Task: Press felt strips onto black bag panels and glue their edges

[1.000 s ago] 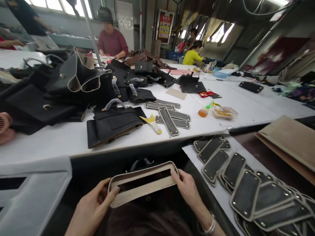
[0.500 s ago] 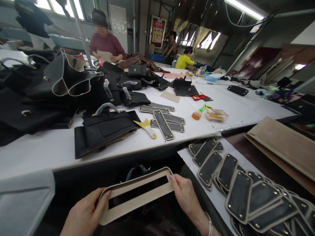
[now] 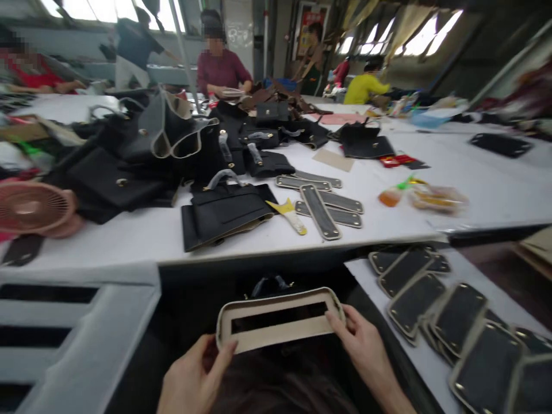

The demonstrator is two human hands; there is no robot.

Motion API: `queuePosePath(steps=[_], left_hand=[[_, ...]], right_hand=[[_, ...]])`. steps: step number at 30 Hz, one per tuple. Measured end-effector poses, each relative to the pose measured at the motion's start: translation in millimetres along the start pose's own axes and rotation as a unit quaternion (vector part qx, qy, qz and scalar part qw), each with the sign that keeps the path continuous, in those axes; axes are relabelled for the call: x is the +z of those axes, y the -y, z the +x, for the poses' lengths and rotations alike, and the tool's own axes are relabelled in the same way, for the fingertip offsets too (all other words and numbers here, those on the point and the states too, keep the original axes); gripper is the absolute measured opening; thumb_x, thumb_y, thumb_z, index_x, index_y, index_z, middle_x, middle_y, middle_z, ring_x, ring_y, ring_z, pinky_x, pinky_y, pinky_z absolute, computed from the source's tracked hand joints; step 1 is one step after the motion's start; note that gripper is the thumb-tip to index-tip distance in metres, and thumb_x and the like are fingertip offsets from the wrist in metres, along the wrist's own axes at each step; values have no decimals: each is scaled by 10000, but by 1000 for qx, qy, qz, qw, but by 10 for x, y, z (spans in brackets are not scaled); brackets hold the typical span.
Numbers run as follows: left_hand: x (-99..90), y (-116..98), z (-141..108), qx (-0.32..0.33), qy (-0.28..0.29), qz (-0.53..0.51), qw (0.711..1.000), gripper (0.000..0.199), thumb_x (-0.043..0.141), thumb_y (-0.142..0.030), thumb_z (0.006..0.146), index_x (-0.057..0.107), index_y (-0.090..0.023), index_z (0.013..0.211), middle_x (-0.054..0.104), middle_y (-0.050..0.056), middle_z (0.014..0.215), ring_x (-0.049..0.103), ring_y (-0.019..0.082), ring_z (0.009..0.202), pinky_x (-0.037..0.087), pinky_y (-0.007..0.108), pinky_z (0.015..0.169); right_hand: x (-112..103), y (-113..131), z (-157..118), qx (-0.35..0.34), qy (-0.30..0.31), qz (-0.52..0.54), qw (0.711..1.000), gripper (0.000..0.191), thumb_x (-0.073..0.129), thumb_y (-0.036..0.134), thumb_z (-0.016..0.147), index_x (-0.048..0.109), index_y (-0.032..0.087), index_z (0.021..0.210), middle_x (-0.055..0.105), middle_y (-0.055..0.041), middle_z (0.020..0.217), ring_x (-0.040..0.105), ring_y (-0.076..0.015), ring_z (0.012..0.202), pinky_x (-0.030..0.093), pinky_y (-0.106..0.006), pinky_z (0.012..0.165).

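While both hands' grip pinches a beige frame point(image 3: 276, 339), black bags point(image 3: 228, 210) crowd the white table point(image 3: 388, 227).

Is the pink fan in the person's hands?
No, the pink fan stands on the white table, away from both hands.

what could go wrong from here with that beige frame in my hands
The beige frame is pinched only at its ends by the left hand and right hand, so its long sides might bend. If it slipped, it could drop into the dark gap below the table edge.
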State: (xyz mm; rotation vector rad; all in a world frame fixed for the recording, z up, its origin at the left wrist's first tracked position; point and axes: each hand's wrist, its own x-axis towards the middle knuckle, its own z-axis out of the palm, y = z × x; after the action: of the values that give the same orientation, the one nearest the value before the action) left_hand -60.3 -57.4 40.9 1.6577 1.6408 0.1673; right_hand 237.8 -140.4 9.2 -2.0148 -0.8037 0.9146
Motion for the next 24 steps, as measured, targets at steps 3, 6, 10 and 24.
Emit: queuePosePath(steps=[3,6,10,24], left_hand=[[-23,-139,-16,28,-30,51,998,423,396,-562,908,605,-223,766,676,30,678,648,201,655,387,259,606],[-27,-195,0,23,-55,101,993,422,386,-510,933,545,-211,680,651,50,638,626,200,603,345,264,569],[-7,-226,9,17,-70,147,986,372,376,-380,951,492,-213,639,620,41,581,615,197,555,288,278,538],[48,69,282,76,6,240,968,324,333,-270,892,589,-242,695,669,43,631,688,246,671,369,281,561]], right_hand=[[-25,7,23,0,-24,-34,999,564,553,686,728,675,160,892,650,-30,604,632,-201,624,457,-214,531],[-59,32,75,18,-25,-86,996,563,536,712,675,668,181,811,543,5,462,554,-174,472,395,-220,415],[-74,-4,114,27,-25,-110,993,579,530,707,631,667,185,838,509,16,431,478,-161,398,382,-235,389],[39,90,11,-8,-18,4,1000,589,444,608,866,615,88,1083,458,40,508,420,-131,467,331,-238,461]])
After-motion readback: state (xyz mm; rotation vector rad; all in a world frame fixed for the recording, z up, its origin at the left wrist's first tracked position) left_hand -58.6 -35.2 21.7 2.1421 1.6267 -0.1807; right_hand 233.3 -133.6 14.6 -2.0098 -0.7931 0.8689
